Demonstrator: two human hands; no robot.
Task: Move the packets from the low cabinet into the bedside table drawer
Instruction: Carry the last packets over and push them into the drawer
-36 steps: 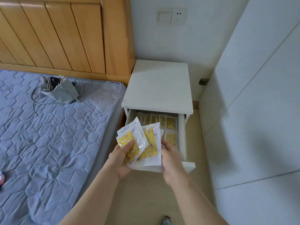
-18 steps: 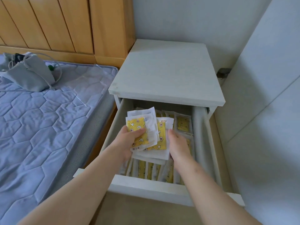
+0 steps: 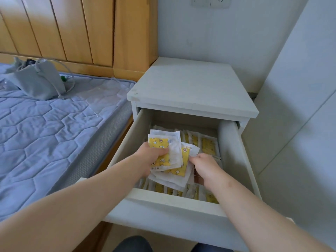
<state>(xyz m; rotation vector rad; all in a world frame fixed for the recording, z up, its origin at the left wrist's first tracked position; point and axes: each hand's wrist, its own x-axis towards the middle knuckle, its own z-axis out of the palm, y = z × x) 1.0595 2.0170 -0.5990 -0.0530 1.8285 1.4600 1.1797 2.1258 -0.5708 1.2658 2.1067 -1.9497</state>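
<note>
The white bedside table [image 3: 192, 88] has its drawer [image 3: 169, 204] pulled out. Several white-and-yellow packets [image 3: 209, 146] stand in rows inside it. My left hand [image 3: 151, 159] grips a loose bundle of the same packets [image 3: 172, 159] over the drawer's middle, thumb on top. My right hand [image 3: 205, 166] pinches the bundle's right edge. The bundle is low inside the drawer, just above the rows, and hides part of them.
A bed with a blue quilted mattress [image 3: 45, 133] lies to the left, with a grey pouch and cord [image 3: 38, 80] on it. A wooden headboard [image 3: 72, 30] stands behind. White wall panels [image 3: 300, 106] close off the right. A wall socket [image 3: 211, 1] is above.
Both hands have carried the bundle from above the drawer front down into the drawer. The view has moved closer to the bedside table.
</note>
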